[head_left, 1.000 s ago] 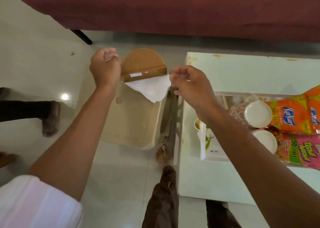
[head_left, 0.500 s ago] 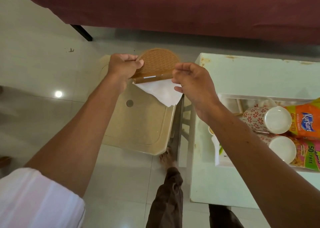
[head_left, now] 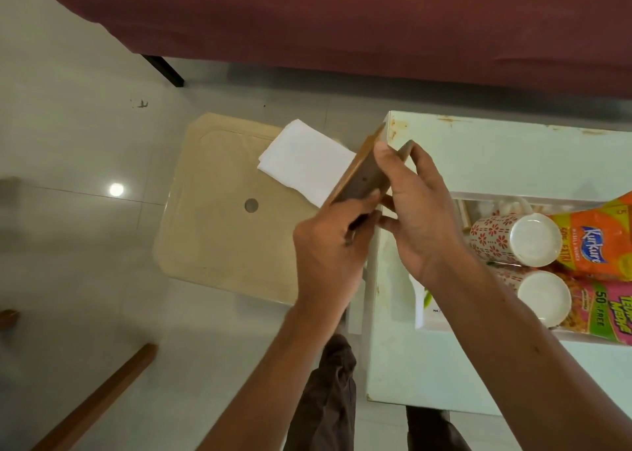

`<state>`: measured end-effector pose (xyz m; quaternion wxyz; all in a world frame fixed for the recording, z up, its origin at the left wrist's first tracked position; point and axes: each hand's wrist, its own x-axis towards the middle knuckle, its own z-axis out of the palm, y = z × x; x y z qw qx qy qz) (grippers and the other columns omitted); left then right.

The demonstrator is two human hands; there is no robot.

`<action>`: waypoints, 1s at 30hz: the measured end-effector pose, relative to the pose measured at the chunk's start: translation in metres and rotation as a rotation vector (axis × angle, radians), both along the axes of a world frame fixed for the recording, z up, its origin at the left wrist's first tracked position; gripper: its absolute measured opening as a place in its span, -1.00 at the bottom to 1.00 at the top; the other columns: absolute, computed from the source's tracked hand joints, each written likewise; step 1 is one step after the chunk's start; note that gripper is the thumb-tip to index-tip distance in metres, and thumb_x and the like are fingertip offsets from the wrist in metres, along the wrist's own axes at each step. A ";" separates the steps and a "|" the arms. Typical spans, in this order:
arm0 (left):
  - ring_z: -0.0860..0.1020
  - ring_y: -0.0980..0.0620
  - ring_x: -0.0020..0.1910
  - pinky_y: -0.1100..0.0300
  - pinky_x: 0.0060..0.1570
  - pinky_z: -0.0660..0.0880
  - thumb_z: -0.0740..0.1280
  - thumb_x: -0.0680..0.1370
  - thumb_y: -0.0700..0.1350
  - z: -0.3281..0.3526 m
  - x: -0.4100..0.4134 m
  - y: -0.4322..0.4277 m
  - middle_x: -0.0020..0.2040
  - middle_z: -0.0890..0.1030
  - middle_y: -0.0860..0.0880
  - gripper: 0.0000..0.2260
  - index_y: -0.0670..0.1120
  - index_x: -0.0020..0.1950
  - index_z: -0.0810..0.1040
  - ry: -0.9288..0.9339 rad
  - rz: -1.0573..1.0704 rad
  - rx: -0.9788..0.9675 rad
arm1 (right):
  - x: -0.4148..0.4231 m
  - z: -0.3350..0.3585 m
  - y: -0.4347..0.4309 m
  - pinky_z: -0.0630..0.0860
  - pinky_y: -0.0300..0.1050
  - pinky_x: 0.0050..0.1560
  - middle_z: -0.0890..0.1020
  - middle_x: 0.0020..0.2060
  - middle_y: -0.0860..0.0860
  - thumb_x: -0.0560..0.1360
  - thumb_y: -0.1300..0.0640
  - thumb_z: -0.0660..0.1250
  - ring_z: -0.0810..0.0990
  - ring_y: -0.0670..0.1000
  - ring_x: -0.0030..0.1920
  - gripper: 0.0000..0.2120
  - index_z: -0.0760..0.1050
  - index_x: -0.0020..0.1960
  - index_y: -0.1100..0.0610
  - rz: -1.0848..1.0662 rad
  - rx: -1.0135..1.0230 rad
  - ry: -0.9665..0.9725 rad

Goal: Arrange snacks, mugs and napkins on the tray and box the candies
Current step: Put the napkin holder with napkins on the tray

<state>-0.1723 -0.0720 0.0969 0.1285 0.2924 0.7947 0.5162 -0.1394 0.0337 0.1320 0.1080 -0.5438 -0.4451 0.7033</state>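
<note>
- A maroon sofa is spanning the top, above the tiled floor.
- A white surface is carrying the tray, where two floral mugs are lying beside orange and pink snack packets.
- A beige stool is standing just left of it.
- Both hands are gripping the wooden napkin holder: left hand below, right hand alongside.
- White napkins are sticking out leftward over the stool.

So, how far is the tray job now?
Done: two mugs and snack packets already lie in the white tray. In hand: left hand and right hand hold the wooden napkin holder with napkins, not yet on the tray. Candies and their box: not visible.
</note>
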 end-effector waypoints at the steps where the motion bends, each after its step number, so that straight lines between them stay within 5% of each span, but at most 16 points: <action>1: 0.74 0.02 -0.14 0.11 -0.10 0.68 0.51 0.51 -0.26 -0.001 0.007 -0.001 -0.06 0.77 -0.10 -0.85 -0.22 0.06 0.73 0.020 -0.007 -0.011 | 0.006 -0.002 -0.001 0.56 0.12 0.23 0.67 0.07 -0.15 0.54 -0.14 0.35 0.63 -0.03 0.13 -0.56 0.37 0.39 -0.19 -0.016 -0.028 0.008; 7: 0.75 0.06 -0.13 0.12 -0.18 0.68 0.44 0.56 -0.28 0.013 0.034 -0.009 -0.07 0.76 -0.11 -0.86 -0.26 0.09 0.70 0.093 0.017 0.126 | 0.047 -0.010 0.001 0.57 0.11 0.23 0.71 0.04 -0.14 0.57 0.05 0.36 0.67 -0.06 0.10 -0.59 0.44 0.40 -0.17 -0.057 -0.015 0.063; 10: 0.72 0.07 0.03 0.04 0.06 0.66 0.30 0.65 -0.12 0.027 0.038 0.000 0.01 0.75 -0.03 -0.79 -0.18 0.18 0.65 -0.258 0.270 0.181 | 0.067 -0.010 0.001 0.52 0.15 0.29 0.64 0.15 -0.18 0.55 0.01 0.38 0.59 -0.07 0.19 -0.54 0.41 0.42 -0.20 -0.058 0.045 0.042; 12: 0.64 0.12 0.22 0.15 0.22 0.58 0.19 0.65 0.07 0.034 0.041 0.010 0.20 0.69 0.05 -0.64 -0.07 0.34 0.58 -0.595 0.245 0.126 | 0.081 -0.012 0.000 0.53 0.14 0.28 0.60 0.23 -0.16 0.55 0.00 0.39 0.58 -0.05 0.22 -0.53 0.39 0.42 -0.22 -0.034 0.086 0.055; 15: 0.57 0.17 0.30 0.26 0.22 0.53 0.02 0.63 0.25 0.033 0.057 0.025 0.31 0.61 0.15 -0.50 0.10 0.46 0.48 -0.811 0.034 0.017 | 0.105 -0.013 -0.001 0.62 -0.04 0.14 0.57 0.27 -0.16 0.55 0.01 0.38 0.60 -0.14 0.18 -0.50 0.35 0.44 -0.27 0.039 0.166 0.075; 19: 0.63 0.28 0.15 0.38 -0.02 0.56 -0.05 0.67 0.27 0.028 0.085 0.032 0.12 0.68 0.25 -0.59 0.28 0.25 0.55 -0.931 0.012 0.002 | 0.138 -0.020 0.000 0.60 -0.15 0.11 0.56 0.30 -0.19 0.56 0.14 0.38 0.58 -0.19 0.22 -0.42 0.30 0.47 -0.25 0.128 0.167 0.121; 23: 0.63 0.24 0.18 0.30 0.09 0.53 -0.08 0.66 0.28 0.017 0.109 0.034 0.09 0.71 0.19 -0.55 0.24 0.21 0.57 -1.029 0.028 0.011 | 0.173 -0.030 0.000 0.58 -0.17 0.10 0.61 0.24 -0.12 0.37 0.21 0.41 0.57 -0.15 0.25 -0.34 0.36 0.43 -0.09 0.168 0.081 0.129; 27: 0.61 0.15 0.26 0.12 0.30 0.52 -0.07 0.67 0.26 0.000 0.131 0.033 0.23 0.68 0.09 -0.45 0.05 0.42 0.53 -1.086 0.055 -0.016 | 0.198 -0.034 0.002 0.56 -0.39 -0.13 0.58 0.23 -0.18 0.25 0.20 0.37 0.51 -0.28 0.22 -0.28 0.42 0.38 -0.20 0.256 0.082 0.073; 30: 0.58 0.09 0.32 0.02 0.40 0.46 -0.07 0.67 0.26 -0.009 0.143 0.035 0.31 0.65 0.03 -0.43 0.00 0.47 0.49 -1.107 0.062 -0.026 | 0.214 -0.039 0.009 0.54 -0.18 0.09 0.58 0.23 -0.22 0.21 0.25 0.34 0.47 -0.25 0.28 -0.23 0.45 0.36 -0.23 0.270 0.039 0.045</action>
